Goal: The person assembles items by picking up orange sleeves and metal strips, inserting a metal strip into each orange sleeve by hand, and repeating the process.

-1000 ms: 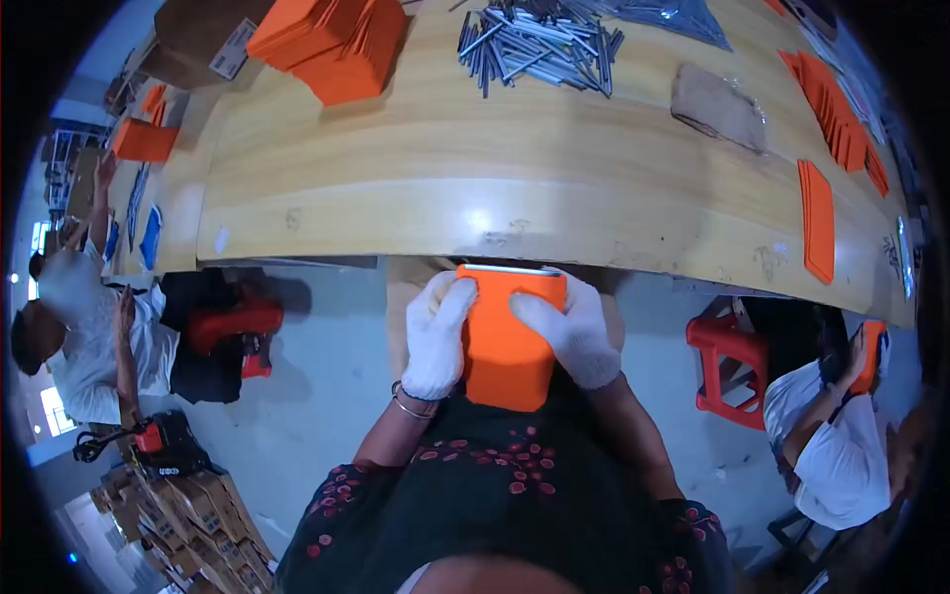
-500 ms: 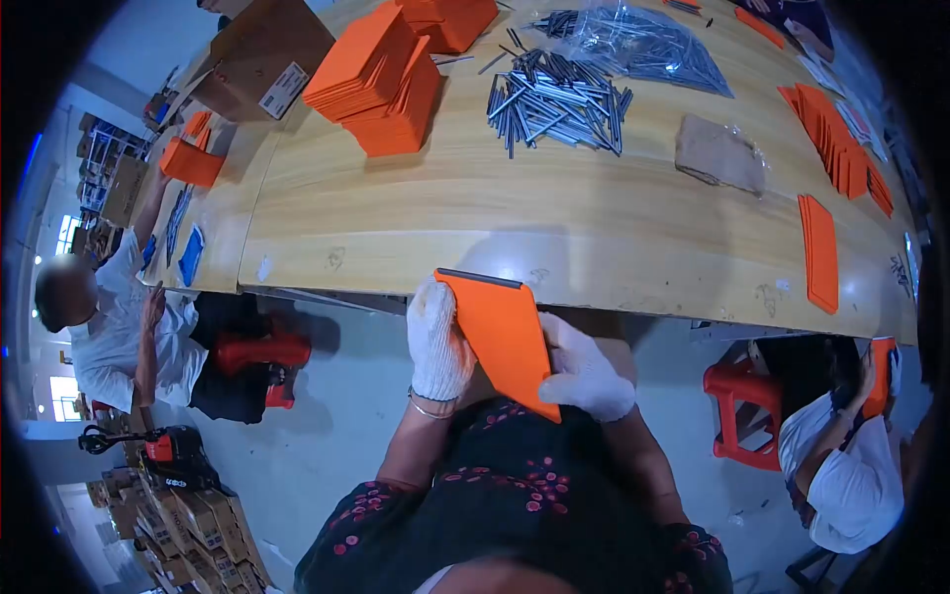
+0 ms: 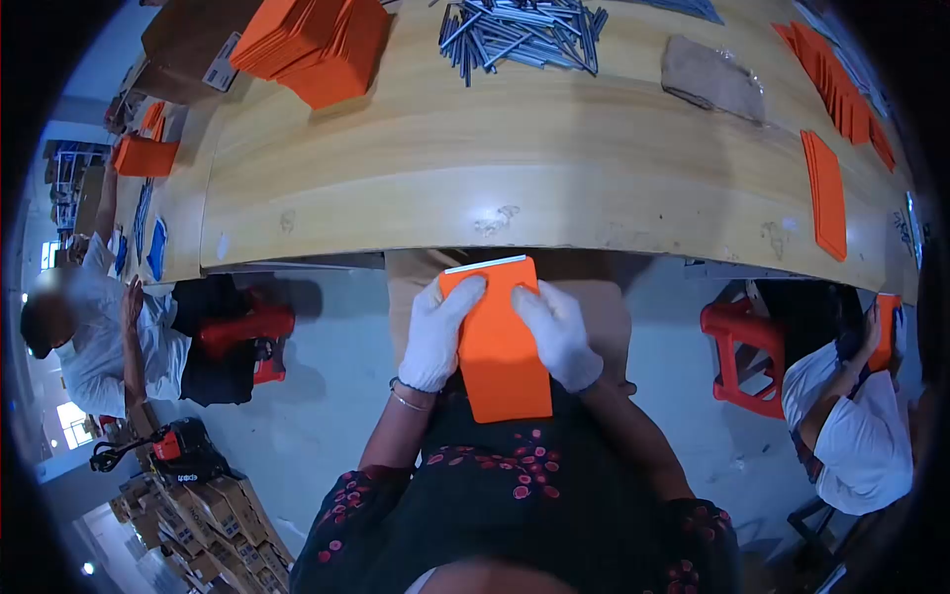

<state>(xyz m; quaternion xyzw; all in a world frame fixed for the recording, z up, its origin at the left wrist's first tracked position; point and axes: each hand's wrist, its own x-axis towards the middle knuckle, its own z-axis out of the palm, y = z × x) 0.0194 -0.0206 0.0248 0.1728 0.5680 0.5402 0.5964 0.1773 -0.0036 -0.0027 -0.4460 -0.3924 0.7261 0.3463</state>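
In front of my lap I hold an orange flat panel (image 3: 505, 356), with a thin silvery strip (image 3: 486, 264) along its top edge. My left hand (image 3: 435, 332), in a white knit glove, grips the panel's left side with the thumb on its face near the top. On the other side my right hand (image 3: 560, 335), gloved alike, grips the upper right edge, thumb also on the face. Fingers behind the panel are hidden. The panel is just off the near edge of the wooden table (image 3: 396, 188).
Orange panels stand stacked (image 3: 317, 49) at the back left, beside a pile of metal strips (image 3: 520, 40). A brown packet in clear plastic (image 3: 712, 77) and more orange panels (image 3: 824, 193) lie to the right. Co-workers sit left (image 3: 129, 337) and right (image 3: 851, 426), near red stools (image 3: 742, 356).
My right hand has moved up from the panel's lower right to its upper right edge. The panel has turned more upright and square to me. My view has tilted down.
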